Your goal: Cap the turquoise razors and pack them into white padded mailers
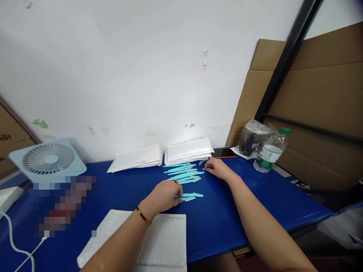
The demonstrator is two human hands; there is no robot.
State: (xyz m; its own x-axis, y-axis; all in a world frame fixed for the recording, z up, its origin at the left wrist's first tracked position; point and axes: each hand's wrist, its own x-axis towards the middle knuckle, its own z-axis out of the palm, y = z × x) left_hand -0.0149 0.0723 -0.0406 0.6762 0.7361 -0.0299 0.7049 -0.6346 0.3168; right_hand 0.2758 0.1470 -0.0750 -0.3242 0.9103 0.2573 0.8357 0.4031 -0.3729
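Observation:
My left hand (163, 197) is closed over the ends of a few turquoise eyebrow razors (190, 198), their blade ends pointing right. Beyond it, a row of several more turquoise eyebrow razors (185, 174) lies on the blue table. At the right end of that row, my right hand (217, 168) pinches a small clear plastic piece (204, 169), mostly hidden by the fingertips. Another small clear piece (201, 163) lies just past those fingers. Under my left forearm rests a white padded envelope (167, 238).
Two stacks of white envelopes (138, 156) (188, 149) stand against the wall, with a phone (224, 152) beside them. A water bottle (269, 155) and a bagged dark container (249, 139) are at right. At left are a fan (51, 160) and a white cable (11, 234).

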